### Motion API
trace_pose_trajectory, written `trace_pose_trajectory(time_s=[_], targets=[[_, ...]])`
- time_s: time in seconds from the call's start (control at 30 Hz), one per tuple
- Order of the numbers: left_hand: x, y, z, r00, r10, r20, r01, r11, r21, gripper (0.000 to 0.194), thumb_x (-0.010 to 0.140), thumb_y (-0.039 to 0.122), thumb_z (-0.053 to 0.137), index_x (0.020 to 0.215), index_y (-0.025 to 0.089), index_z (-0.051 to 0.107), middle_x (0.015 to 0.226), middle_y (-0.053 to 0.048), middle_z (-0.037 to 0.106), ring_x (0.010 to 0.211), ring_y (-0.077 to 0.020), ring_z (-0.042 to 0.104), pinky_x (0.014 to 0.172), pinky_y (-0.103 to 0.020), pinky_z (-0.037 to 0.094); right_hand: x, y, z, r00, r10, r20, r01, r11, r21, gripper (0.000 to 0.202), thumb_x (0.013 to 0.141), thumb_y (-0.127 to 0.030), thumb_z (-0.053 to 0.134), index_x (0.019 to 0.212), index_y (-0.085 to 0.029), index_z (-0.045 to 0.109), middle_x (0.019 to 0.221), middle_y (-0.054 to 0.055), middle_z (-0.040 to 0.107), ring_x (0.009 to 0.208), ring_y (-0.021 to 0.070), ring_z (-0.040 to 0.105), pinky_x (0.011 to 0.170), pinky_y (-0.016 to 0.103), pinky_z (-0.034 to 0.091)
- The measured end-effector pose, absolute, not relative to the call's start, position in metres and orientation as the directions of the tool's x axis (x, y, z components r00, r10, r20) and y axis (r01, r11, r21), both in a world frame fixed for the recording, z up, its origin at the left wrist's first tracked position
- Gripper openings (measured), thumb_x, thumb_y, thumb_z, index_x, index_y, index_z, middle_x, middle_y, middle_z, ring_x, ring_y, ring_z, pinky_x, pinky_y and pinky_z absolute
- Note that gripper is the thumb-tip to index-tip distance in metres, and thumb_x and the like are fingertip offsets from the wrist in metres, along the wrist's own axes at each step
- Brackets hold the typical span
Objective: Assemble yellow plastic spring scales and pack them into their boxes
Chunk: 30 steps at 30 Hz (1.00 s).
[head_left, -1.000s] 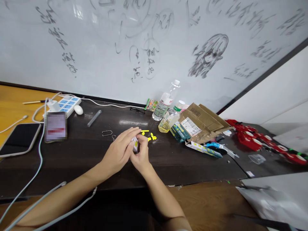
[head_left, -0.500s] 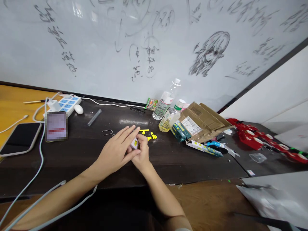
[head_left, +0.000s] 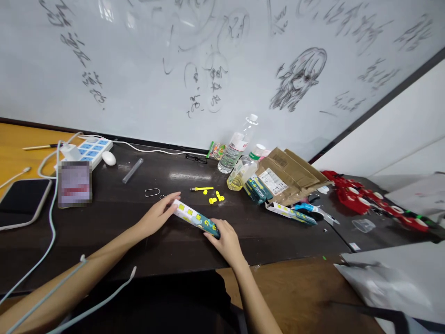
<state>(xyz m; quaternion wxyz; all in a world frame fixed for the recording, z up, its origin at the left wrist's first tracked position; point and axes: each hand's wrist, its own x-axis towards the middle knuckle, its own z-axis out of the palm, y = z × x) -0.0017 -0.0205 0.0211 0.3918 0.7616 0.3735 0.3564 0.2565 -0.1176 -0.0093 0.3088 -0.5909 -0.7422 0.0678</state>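
Note:
A long, narrow white and teal box [head_left: 196, 218] with yellow print is held slantwise over the dark table [head_left: 114, 222]. My left hand [head_left: 158, 214] has its fingers and thumb around the box's white end. At the teal end, my right hand [head_left: 227, 239] grips the box between thumb and fingers. Just beyond the box lie a thin yellow stick [head_left: 202, 189] and several small yellow pieces [head_left: 212, 201]. A bent metal wire [head_left: 152, 192] lies beyond my left hand.
Two bottles [head_left: 236, 148] [head_left: 243, 171] stand at the back, beside a cardboard package [head_left: 292, 174] and another narrow box [head_left: 290, 213]. At left are a power strip [head_left: 91, 150], a mouse [head_left: 109, 158], two phones [head_left: 26, 202] [head_left: 75, 184] and white cables. A clear tube [head_left: 132, 170] lies behind.
My hands have moved apart, the left one to the left and the right one rightward and nearer. The box, seen end-on before, now shows its long side. The view has shifted slightly.

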Motion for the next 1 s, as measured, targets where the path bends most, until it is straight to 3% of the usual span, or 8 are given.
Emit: trace_pose_trajectory(time_s=[0.13, 0.2, 0.27, 0.33, 0.47, 0.6, 0.83, 1.0], targets=[[0.002, -0.011, 0.017, 0.538, 0.795, 0.280, 0.296, -0.490, 0.820, 0.052, 0.091, 0.042, 0.041, 0.140, 0.025, 0.032, 0.142, -0.009, 0.041, 0.119, -0.0230, 0.052, 0.096, -0.038, 0.046, 0.302, -0.121, -0.015, 0.332, 0.778, 0.533, 0.753, 0.121, -0.646, 0.043, 0.079, -0.043, 0.061, 0.111, -0.015, 0.058, 0.100, 0.011, 0.065, 0.087, 0.0229, 0.062, 0.079, 0.034, 0.049], [0.001, -0.006, 0.015, 0.509, 0.793, 0.335, 0.340, -0.542, 0.768, 0.049, 0.092, 0.040, 0.040, 0.138, 0.026, 0.035, 0.139, -0.008, 0.045, 0.116, -0.0218, 0.054, 0.095, -0.038, 0.046, 0.335, -0.114, -0.007, 0.580, 0.583, 0.569, 0.704, -0.008, -0.710, 0.051, 0.078, -0.048, 0.059, 0.113, -0.011, 0.057, 0.101, 0.013, 0.065, 0.089, 0.0241, 0.060, 0.080, 0.035, 0.047], [-0.003, 0.000, 0.012, 0.440, 0.807, 0.394, 0.414, -0.571, 0.709, 0.043, 0.092, 0.038, 0.039, 0.133, 0.024, 0.041, 0.131, -0.008, 0.051, 0.112, -0.0211, 0.056, 0.095, -0.038, 0.045, 0.373, -0.099, 0.006, 0.665, 0.455, 0.592, 0.699, -0.100, -0.708, 0.056, 0.080, -0.051, 0.055, 0.116, -0.008, 0.057, 0.105, 0.016, 0.064, 0.095, 0.0265, 0.059, 0.085, 0.037, 0.045], [-0.009, 0.006, 0.009, 0.379, 0.821, 0.426, 0.504, -0.569, 0.650, 0.038, 0.093, 0.037, 0.037, 0.127, 0.022, 0.047, 0.123, -0.007, 0.056, 0.109, -0.0214, 0.057, 0.094, -0.037, 0.044, 0.408, -0.078, 0.021, 0.652, 0.444, 0.614, 0.740, -0.199, -0.642, 0.058, 0.080, -0.053, 0.051, 0.113, -0.005, 0.060, 0.106, 0.020, 0.063, 0.098, 0.0294, 0.057, 0.088, 0.040, 0.042], [-0.020, 0.016, 0.004, 0.323, 0.824, 0.465, 0.622, -0.556, 0.552, 0.033, 0.092, 0.032, 0.035, 0.114, 0.020, 0.057, 0.114, -0.008, 0.059, 0.104, -0.0226, 0.058, 0.092, -0.037, 0.043, 0.454, -0.026, 0.041, 0.570, 0.623, 0.536, 0.820, -0.395, -0.413, 0.056, 0.080, -0.050, 0.051, 0.114, -0.007, 0.061, 0.107, 0.022, 0.063, 0.096, 0.0316, 0.057, 0.083, 0.042, 0.043], [-0.022, 0.018, 0.002, 0.329, 0.822, 0.466, 0.647, -0.555, 0.522, 0.032, 0.091, 0.029, 0.036, 0.110, 0.019, 0.059, 0.111, -0.009, 0.061, 0.101, -0.0228, 0.058, 0.090, -0.037, 0.043, 0.464, 0.014, 0.041, 0.458, 0.743, 0.488, 0.887, -0.415, -0.201, 0.050, 0.081, -0.047, 0.052, 0.111, -0.009, 0.064, 0.100, 0.020, 0.065, 0.094, 0.0303, 0.057, 0.079, 0.038, 0.041], [-0.020, 0.023, -0.006, 0.363, 0.804, 0.470, 0.626, -0.584, 0.517, 0.031, 0.089, 0.028, 0.039, 0.110, 0.020, 0.060, 0.109, -0.008, 0.062, 0.100, -0.0227, 0.058, 0.091, -0.038, 0.043, 0.466, 0.017, 0.039, 0.478, 0.736, 0.479, 0.877, -0.435, -0.206, 0.048, 0.082, -0.044, 0.049, 0.110, -0.009, 0.064, 0.099, 0.019, 0.064, 0.093, 0.0299, 0.056, 0.080, 0.039, 0.040], [-0.017, 0.022, -0.007, 0.312, 0.828, 0.466, 0.665, -0.541, 0.515, 0.029, 0.089, 0.027, 0.040, 0.109, 0.021, 0.060, 0.110, -0.007, 0.063, 0.102, -0.0225, 0.058, 0.101, -0.044, 0.034, 0.440, 0.001, 0.055, 0.464, 0.590, 0.661, 0.886, -0.335, -0.322, 0.041, 0.084, -0.038, 0.045, 0.112, -0.011, 0.059, 0.102, 0.016, 0.062, 0.093, 0.0289, 0.053, 0.083, 0.043, 0.037]])
